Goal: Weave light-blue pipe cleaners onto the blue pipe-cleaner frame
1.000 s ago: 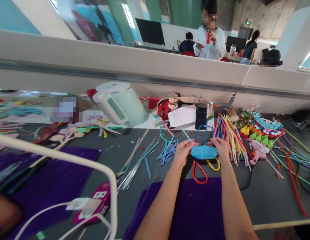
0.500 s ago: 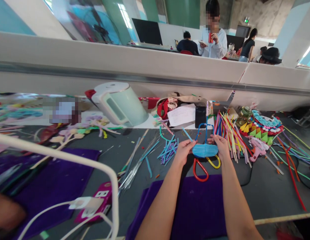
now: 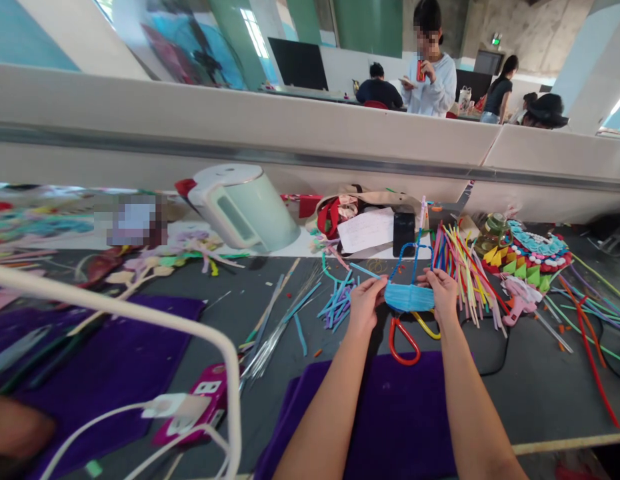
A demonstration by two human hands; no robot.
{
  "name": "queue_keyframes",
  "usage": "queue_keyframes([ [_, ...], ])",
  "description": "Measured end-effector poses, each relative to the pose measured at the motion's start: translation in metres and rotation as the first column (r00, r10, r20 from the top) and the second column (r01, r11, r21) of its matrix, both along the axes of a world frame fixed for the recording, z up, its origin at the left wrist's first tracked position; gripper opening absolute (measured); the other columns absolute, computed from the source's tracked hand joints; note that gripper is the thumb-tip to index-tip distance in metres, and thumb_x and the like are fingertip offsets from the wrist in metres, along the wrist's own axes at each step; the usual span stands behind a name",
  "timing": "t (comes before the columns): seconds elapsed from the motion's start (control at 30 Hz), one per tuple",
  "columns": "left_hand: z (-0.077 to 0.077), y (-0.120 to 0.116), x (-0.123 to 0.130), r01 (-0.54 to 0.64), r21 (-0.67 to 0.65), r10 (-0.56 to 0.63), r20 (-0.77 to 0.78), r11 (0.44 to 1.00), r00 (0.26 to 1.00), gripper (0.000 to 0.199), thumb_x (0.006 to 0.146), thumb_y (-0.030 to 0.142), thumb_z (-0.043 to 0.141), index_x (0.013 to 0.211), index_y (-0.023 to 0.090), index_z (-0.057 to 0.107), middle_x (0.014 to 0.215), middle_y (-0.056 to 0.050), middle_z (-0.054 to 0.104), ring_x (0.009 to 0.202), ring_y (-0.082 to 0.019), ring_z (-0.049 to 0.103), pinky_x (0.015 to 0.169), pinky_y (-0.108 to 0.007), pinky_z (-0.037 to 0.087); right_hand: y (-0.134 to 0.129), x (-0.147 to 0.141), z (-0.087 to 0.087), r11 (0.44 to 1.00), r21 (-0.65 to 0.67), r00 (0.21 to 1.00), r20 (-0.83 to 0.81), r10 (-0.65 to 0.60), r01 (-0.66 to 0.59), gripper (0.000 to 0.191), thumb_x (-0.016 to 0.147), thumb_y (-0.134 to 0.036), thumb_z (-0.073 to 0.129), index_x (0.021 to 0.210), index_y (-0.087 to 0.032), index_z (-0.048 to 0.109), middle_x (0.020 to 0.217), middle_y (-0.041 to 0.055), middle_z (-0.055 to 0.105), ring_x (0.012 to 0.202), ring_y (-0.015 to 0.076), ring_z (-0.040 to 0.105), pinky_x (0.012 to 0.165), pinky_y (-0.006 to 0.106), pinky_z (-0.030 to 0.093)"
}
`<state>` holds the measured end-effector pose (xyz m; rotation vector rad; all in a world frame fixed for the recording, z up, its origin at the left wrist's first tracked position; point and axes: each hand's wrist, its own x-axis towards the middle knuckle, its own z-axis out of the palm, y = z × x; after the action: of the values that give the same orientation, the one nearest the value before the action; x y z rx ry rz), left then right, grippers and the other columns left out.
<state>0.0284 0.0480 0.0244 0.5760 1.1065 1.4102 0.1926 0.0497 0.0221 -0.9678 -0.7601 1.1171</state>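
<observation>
Between my two hands is a light-blue boat-shaped piece [image 3: 409,298], apparently made of fuzzy craft stems. Darker blue twisted stems rise from it as an upright frame. My left hand [image 3: 369,300] pinches its left end, where a loose light-blue stem sticks out. My right hand [image 3: 444,293] has its fingers closed on the right end. Just below the piece lie a red loop handle [image 3: 393,341] and a yellow loop handle [image 3: 430,325]; what they belong to is hidden. A purple cloth [image 3: 405,413] lies under my forearms.
Short blue and purple stems [image 3: 337,303] lie left of my hands, colourful stems [image 3: 473,280] and a pink glue gun [image 3: 521,300] right. Behind stand a kettle [image 3: 247,210], a phone [image 3: 403,235] and a jar [image 3: 491,233]. A white tubular frame [image 3: 233,387] and power strip [image 3: 210,393] are front left.
The view has shifted slightly, moving the surroundings a little to the right. Both hands keep their hold on the blue piece, which is turned slightly.
</observation>
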Motion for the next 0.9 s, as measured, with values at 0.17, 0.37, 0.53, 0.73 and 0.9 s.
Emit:
queue_keyframes([
  [0.17, -0.005, 0.004, -0.002, 0.032, -0.026, -0.029, 0.104, 0.999, 0.994, 0.026, 0.054, 0.022, 0.080, 0.075, 0.011, 0.070, 0.065, -0.005, 0.070, 0.056, -0.013, 0.064, 0.052, -0.021, 0.048, 0.000, -0.001, -0.001, 1.000, -0.014, 1.000, -0.002, -0.004, 0.004, 0.031, 0.070, -0.041, 0.069, 0.085, -0.014, 0.064, 0.066, 0.0034, 0.069, 0.053, 0.0129, 0.061, 0.054, 0.024, 0.048],
  [0.37, -0.004, 0.003, 0.000, 0.105, -0.019, -0.098, 0.214, 0.994, 0.972, 0.018, 0.060, 0.017, 0.076, 0.076, 0.013, 0.068, 0.066, -0.005, 0.070, 0.060, -0.015, 0.066, 0.055, -0.021, 0.051, 0.000, -0.001, 0.000, 1.000, -0.014, 1.000, 0.012, -0.012, 0.012, 0.032, 0.070, -0.042, 0.068, 0.087, -0.014, 0.065, 0.068, 0.0039, 0.068, 0.053, 0.0130, 0.060, 0.054, 0.025, 0.048],
  [0.53, -0.002, 0.002, 0.001, 0.164, -0.081, -0.143, 0.222, 0.983, 0.965, 0.023, 0.064, 0.016, 0.074, 0.086, 0.014, 0.066, 0.065, -0.004, 0.070, 0.061, -0.015, 0.067, 0.053, -0.021, 0.051, 0.000, 0.002, 0.000, 1.000, -0.010, 0.999, 0.032, -0.023, 0.023, 0.032, 0.071, -0.043, 0.067, 0.087, -0.015, 0.065, 0.069, 0.0042, 0.068, 0.054, 0.0132, 0.060, 0.054, 0.025, 0.049],
  [0.73, 0.001, 0.000, 0.000, 0.182, -0.010, -0.178, 0.182, 0.983, 0.967, 0.025, 0.062, 0.024, 0.077, 0.083, 0.015, 0.067, 0.064, -0.001, 0.068, 0.054, -0.012, 0.063, 0.049, -0.020, 0.050, 0.000, 0.002, 0.000, 0.999, 0.005, 0.998, 0.025, -0.053, 0.053, 0.033, 0.072, -0.044, 0.067, 0.087, -0.015, 0.064, 0.070, 0.0049, 0.069, 0.055, 0.0132, 0.060, 0.056, 0.025, 0.049],
  [0.9, 0.008, -0.005, -0.004, 0.272, 0.035, -0.271, -0.018, 0.962, 0.962, 0.029, 0.058, 0.030, 0.081, 0.077, 0.014, 0.067, 0.065, -0.002, 0.068, 0.056, -0.015, 0.063, 0.052, -0.025, 0.053, 0.002, 0.005, 0.001, 0.999, 0.016, 0.999, 0.000, -0.049, 0.049, 0.036, 0.074, -0.048, 0.064, 0.088, -0.014, 0.064, 0.073, 0.0059, 0.069, 0.058, 0.0139, 0.061, 0.058, 0.026, 0.050],
])
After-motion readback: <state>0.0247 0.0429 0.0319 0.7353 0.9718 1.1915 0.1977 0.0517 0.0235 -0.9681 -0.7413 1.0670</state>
